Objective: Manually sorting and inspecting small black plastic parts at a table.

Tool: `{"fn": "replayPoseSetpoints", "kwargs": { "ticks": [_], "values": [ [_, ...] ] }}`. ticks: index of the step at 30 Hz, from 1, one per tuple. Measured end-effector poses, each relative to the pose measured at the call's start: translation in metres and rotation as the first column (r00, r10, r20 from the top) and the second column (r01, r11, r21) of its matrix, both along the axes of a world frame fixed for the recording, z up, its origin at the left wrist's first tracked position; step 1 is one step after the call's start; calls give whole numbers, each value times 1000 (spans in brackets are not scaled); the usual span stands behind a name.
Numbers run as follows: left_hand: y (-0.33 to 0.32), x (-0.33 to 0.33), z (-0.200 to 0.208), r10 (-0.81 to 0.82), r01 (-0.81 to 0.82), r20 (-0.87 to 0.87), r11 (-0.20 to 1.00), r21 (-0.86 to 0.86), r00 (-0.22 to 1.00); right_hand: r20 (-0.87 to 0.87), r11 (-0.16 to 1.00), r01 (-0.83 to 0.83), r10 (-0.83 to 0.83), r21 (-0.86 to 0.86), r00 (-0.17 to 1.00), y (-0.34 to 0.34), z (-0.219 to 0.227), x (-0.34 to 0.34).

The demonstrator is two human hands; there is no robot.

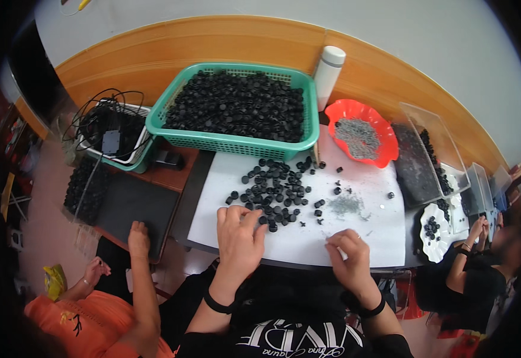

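A loose pile of small round black caps (275,188) lies on a white sheet (296,252) in front of me. At the pile's near left edge is my left hand (239,237), fingers curled, with thumb and index finger closed around a small black cap (263,220). My right hand (350,258) hovers over the sheet's near edge, its thumb and fingertips pinched together. Whatever lies in that pinch is too small to make out. Between the hands are a few tiny dark pieces (303,224). Farther right, fine grey bits (347,205) are scattered on the sheet.
A green basket (230,141) full of black caps stands behind the pile. Beyond are a white bottle (330,77), a red scalloped bowl (335,110) of small grey pieces and a clear bin (436,143). Co-workers sit left, in an orange shirt (102,325), and right, near a white dish (432,249).
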State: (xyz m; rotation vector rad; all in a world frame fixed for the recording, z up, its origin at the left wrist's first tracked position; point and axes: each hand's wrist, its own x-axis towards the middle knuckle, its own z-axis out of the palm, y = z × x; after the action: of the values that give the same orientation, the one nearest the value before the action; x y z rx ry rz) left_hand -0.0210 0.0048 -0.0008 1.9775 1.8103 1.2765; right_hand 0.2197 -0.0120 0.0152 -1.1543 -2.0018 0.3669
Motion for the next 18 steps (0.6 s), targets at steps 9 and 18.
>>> {"fn": "replayPoseSetpoints", "kwargs": {
  "ticks": [9, 18],
  "values": [
    [4, -1, -13, -44, 42, 58, 998, 42, 997, 91, 955, 279, -270, -105, 958, 27, -7, 2],
    [-9, -1, -10, -71, 70, 96, 997, 16, 993, 291, 979, 198, -201, 40, 935, 35, -6, -44]
  ]
}}
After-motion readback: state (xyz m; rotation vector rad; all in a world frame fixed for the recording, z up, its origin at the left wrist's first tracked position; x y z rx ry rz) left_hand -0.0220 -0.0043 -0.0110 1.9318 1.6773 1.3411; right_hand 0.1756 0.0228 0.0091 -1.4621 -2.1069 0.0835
